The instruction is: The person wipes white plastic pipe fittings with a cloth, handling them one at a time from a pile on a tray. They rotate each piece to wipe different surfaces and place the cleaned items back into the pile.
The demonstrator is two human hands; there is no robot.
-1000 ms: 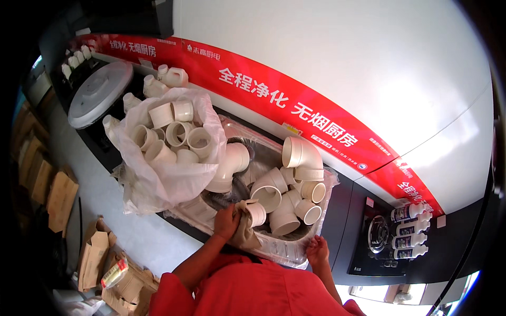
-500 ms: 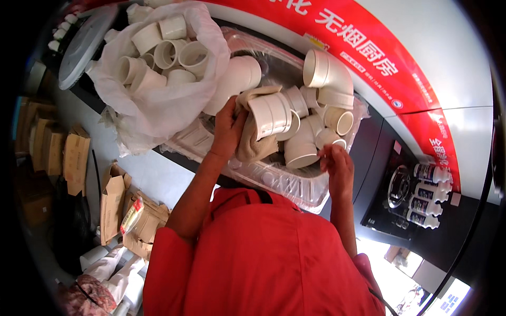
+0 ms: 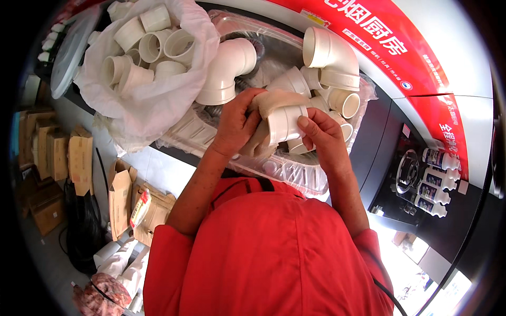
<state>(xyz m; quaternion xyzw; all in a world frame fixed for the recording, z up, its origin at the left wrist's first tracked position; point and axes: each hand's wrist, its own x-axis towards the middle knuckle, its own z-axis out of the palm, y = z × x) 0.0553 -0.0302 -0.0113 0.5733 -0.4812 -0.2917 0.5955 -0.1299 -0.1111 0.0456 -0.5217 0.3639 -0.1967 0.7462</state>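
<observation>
My left hand (image 3: pixel 237 122) is closed round a beige cloth (image 3: pixel 284 98), which wraps the left side of a white plastic pipe fitting (image 3: pixel 284 124). With thumb and fingers, my right hand (image 3: pixel 324 136) grips the right rim of the same fitting. Both hands hold it above a plastic-covered basin (image 3: pixel 311 183). A white elbow fitting (image 3: pixel 227 73) lies to the left in the basin, and a larger elbow (image 3: pixel 340 66) stands at the back right. Several smaller white fittings lie behind and under my hands, partly hidden by them.
A white plastic bag (image 3: pixel 197 71) full of white fittings stands to the left, beside a translucent lid (image 3: pixel 74 58). Cardboard boxes (image 3: pixel 80 160) are on the floor at left. On the dark counter at right are several white bottles (image 3: pixel 436 192). A red banner (image 3: pixel 421 63) lines the back.
My right hand has moved left and up from beside the loose fittings and taken hold of the fitting's right rim. The left hand still holds fitting and cloth. The view has shifted slightly.
</observation>
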